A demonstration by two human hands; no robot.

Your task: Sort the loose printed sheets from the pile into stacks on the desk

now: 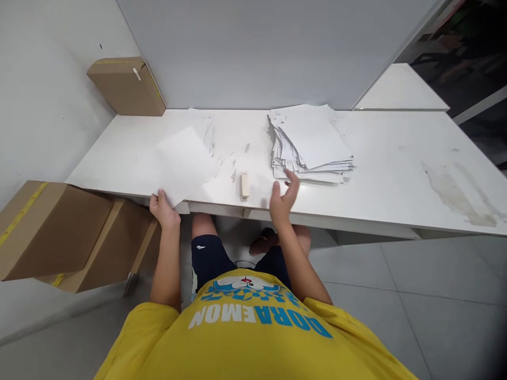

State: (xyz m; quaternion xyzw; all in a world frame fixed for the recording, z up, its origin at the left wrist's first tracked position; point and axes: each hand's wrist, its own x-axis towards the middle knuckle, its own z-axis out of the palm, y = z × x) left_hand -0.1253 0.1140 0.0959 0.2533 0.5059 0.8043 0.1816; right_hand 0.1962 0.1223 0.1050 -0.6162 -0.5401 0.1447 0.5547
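L hand (164,212) pinched 1 white sheet (184,163); R hand (283,199), loosely open, nr 1 uneven paper pile (311,140), 1 stapler (244,184).

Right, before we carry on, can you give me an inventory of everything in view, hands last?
desk: one, white, across the middle
stapler-like object: one, cream, near desk's front edge
paper pile: one, white, right of it
loose sheet: one, white, in left hand
upright box: one, brown, desk's back left
lower boxes: at least three, brown, left of the person
panel: one, grey, behind desk
floor: one, grey, below
upper-right items: uncountable, dark, beyond desk
shirt: one, yellow, on person
shorts: one pair, navy, on person
hands: two, left gripping sheet, right open by pile
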